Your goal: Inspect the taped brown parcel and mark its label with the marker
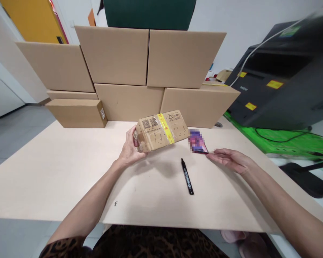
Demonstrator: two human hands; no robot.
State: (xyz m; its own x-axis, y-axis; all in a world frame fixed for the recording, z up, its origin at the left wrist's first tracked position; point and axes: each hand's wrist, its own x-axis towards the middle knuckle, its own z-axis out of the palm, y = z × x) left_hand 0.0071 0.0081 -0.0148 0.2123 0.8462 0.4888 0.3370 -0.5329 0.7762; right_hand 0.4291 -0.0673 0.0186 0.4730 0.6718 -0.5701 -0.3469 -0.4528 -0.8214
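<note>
One taped cardboard box [164,130] held up in the left hand [130,148], tilted above the near middle of the table [70,172].

At left, the fingers and thumb grip the box's left end, where clear tape looks wrinkled and shiny. Its brown printed face carries two dark square codes toward the left, a yellow strip with red marks across the middle, and recycling-type symbols at the far right corner, with dark scuffs scattered about. Right of it lie a black marker [187,176], nearer, and a phone [197,142], farther; beside the phone's near edge, the right hand [231,160] has its fingers extended, grasping nothing.
</note>
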